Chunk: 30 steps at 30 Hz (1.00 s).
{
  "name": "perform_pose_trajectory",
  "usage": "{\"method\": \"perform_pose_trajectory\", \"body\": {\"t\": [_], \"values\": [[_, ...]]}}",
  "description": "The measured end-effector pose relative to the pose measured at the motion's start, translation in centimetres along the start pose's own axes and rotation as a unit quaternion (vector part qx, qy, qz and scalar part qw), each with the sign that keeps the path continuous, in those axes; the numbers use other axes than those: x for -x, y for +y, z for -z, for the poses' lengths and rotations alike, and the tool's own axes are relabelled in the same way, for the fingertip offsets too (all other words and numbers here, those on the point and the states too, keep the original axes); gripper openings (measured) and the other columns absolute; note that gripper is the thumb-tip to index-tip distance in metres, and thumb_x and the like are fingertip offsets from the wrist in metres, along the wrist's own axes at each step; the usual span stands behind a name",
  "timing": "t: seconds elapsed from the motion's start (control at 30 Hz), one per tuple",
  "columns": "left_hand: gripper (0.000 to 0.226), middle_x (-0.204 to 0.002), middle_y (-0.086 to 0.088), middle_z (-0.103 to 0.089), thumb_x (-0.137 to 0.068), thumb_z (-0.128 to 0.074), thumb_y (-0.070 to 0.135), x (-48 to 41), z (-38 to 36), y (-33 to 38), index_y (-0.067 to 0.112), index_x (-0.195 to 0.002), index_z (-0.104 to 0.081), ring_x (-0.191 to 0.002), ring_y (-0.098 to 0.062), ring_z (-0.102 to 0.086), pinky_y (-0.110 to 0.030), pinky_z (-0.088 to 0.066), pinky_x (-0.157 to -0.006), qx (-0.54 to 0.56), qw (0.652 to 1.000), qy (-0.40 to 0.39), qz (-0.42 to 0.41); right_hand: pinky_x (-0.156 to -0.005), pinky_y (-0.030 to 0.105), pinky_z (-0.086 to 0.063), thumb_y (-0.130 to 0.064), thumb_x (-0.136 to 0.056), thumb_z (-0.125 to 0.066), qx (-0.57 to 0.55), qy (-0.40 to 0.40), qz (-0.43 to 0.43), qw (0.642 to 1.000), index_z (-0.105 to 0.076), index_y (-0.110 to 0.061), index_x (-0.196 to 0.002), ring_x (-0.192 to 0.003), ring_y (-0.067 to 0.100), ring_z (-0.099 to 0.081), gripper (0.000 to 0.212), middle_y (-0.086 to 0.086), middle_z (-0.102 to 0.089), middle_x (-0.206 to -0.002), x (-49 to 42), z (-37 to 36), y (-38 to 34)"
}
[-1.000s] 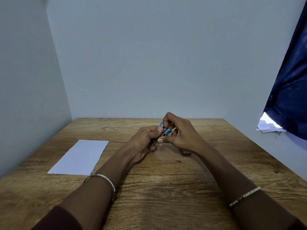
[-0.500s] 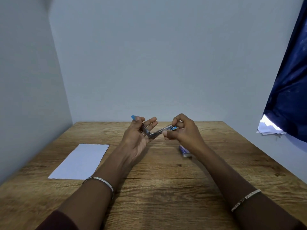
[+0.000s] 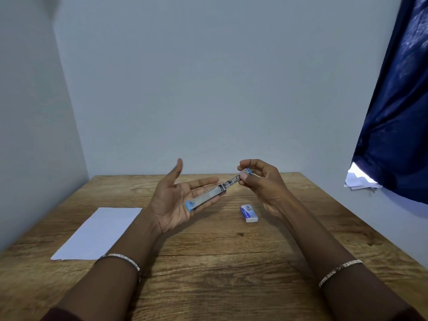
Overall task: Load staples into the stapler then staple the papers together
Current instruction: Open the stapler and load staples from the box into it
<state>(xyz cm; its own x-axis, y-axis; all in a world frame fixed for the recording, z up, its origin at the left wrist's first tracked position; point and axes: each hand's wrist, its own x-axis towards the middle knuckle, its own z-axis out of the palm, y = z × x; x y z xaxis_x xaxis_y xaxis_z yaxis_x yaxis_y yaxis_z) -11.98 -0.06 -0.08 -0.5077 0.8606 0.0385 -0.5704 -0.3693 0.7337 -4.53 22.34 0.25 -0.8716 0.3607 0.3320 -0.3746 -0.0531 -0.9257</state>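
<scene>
I am viewing the stapler (image 3: 216, 190) swung fully open above the bench (image 3: 208, 262), its long axis running from 8 o'clock to 2 o'clock between the hands. The left hand (image 3: 176, 200) is lying palm up and spread, cradling the blue-tipped lower end without closing on it. The right hand (image 3: 261, 179) is pinching the upper blue end between thumb and fingertips. The staple box (image 3: 249, 213) is resting on the bench at 5 o'clock from the stapler, nearer the right hand. The papers (image 3: 99, 232) are lying at 8 o'clock, beside the left forearm.
</scene>
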Motion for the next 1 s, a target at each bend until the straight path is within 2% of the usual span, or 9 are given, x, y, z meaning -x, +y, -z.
{"method": "perform_pose_trajectory", "body": {"t": [0.07, 0.17, 0.23, 0.3, 0.47, 0.63, 0.8, 0.9, 1.0], "values": [[0.079, -0.133, -0.037, -0.059, -0.093, -0.058, 0.05, -0.2, -0.6, -0.5, -0.017, -0.133, -0.053, -0.111, -0.044, -0.069, -0.044, -0.06, -0.091, -0.036, 0.999, 0.013, 0.023, -0.073, 0.021, -0.057, 0.01, -0.09, -0.064, -0.01, -0.025, -0.004, 1.0, -0.069, -0.007, -0.104, -0.08, 0.013, -0.068, 0.023, 0.016, -0.067, -0.111, 0.2, -0.1, 0.1], [0.059, -0.113, -0.028, -0.072, -0.095, -0.053, 0.037, -0.8, -1.3, -1.4, -0.013, -0.127, -0.06, -0.08, -0.028, -0.078, -0.031, -0.064, -0.064, -0.101, 0.993, 0.044, 0.042, -0.077, 0.027, -0.057, 0.007, -0.089, -0.068, 0.0, -0.063, -0.008, 0.998, -0.067, -0.009, -0.112, -0.088, 0.018, -0.069, 0.028, 0.017, -0.072, -0.116, 0.6, -0.8, 0.3], [0.046, -0.091, -0.016, -0.077, -0.101, -0.048, 0.033, -1.3, -1.7, -2.1, -0.007, -0.117, -0.066, -0.061, -0.017, -0.072, -0.022, -0.059, -0.052, -0.146, 0.986, 0.076, 0.043, -0.076, 0.031, -0.057, 0.006, -0.089, -0.069, 0.01, -0.078, 0.001, 0.997, -0.064, -0.01, -0.113, -0.086, 0.021, -0.07, 0.03, 0.016, -0.073, -0.118, 0.8, -1.4, 0.2], [0.04, -0.073, -0.009, -0.072, -0.104, -0.046, 0.028, -1.6, -1.6, -2.7, -0.003, -0.108, -0.071, -0.05, -0.012, -0.063, -0.018, -0.052, -0.045, -0.166, 0.979, 0.114, 0.034, -0.072, 0.03, -0.058, 0.006, -0.087, -0.071, 0.026, -0.076, 0.013, 0.997, -0.062, -0.011, -0.111, -0.084, 0.021, -0.073, 0.03, 0.012, -0.075, -0.116, 1.1, -2.0, 0.2], [0.042, -0.059, -0.006, -0.061, -0.106, -0.046, 0.03, -2.3, -1.4, -3.7, -0.002, -0.097, -0.072, -0.04, -0.011, -0.053, -0.018, -0.045, -0.037, -0.161, 0.972, 0.172, -0.004, -0.071, 0.025, -0.058, -0.003, -0.083, -0.079, 0.143, 0.009, 0.054, 0.988, -0.064, -0.005, -0.103, -0.086, 0.016, -0.075, 0.025, 0.006, -0.075, -0.106, 1.7, -3.2, 0.8], [0.042, -0.054, -0.004, -0.056, -0.107, -0.041, 0.037, -2.5, -1.5, -4.1, 0.005, -0.091, -0.064, -0.038, -0.013, -0.049, -0.018, -0.041, -0.036, -0.182, 0.964, 0.195, -0.017, -0.064, 0.02, -0.049, -0.015, -0.087, -0.075, 0.344, 0.041, 0.171, 0.922, -0.071, -0.017, -0.095, -0.07, 0.004, -0.069, 0.009, -0.009, -0.076, -0.096, 2.0, -3.9, 1.8], [0.039, -0.05, -0.005, -0.056, -0.108, -0.039, 0.031, -2.5, -1.6, -4.4, 0.007, -0.085, -0.058, -0.035, -0.015, -0.048, -0.019, -0.04, -0.034, -0.18, 0.961, 0.209, -0.023, -0.068, 0.034, -0.056, -0.018, -0.089, -0.072, 0.39, 0.021, 0.199, 0.899, -0.074, -0.021, -0.095, -0.072, 0.006, -0.07, 0.007, -0.011, -0.076, -0.086, 2.3, -4.2, 2.5], [0.04, -0.049, -0.005, -0.056, -0.109, -0.037, 0.032, -2.5, -1.6, -4.6, 0.008, -0.083, -0.055, -0.033, -0.014, -0.047, -0.018, -0.039, -0.033, -0.181, 0.959, 0.217, -0.031, -0.069, 0.034, -0.056, -0.018, -0.088, -0.071, 0.389, 0.017, 0.189, 0.901, -0.074, -0.022, -0.093, -0.073, 0.004, -0.07, 0.008, -0.012, -0.076, -0.085, 2.4, -4.2, 2.8], [0.038, -0.049, -0.006, -0.056, -0.11, -0.034, 0.029, -2.5, -1.8, -4.8, 0.008, -0.086, -0.054, -0.032, -0.014, -0.046, -0.017, -0.039, -0.033, -0.179, 0.956, 0.231, -0.033, -0.069, 0.032, -0.055, -0.024, -0.087, -0.069, 0.378, -0.001, 0.168, 0.911, -0.069, -0.025, -0.093, -0.078, 0.003, -0.069, 0.006, -0.013, -0.073, -0.094, 2.4, -4.3, 2.8]]}}
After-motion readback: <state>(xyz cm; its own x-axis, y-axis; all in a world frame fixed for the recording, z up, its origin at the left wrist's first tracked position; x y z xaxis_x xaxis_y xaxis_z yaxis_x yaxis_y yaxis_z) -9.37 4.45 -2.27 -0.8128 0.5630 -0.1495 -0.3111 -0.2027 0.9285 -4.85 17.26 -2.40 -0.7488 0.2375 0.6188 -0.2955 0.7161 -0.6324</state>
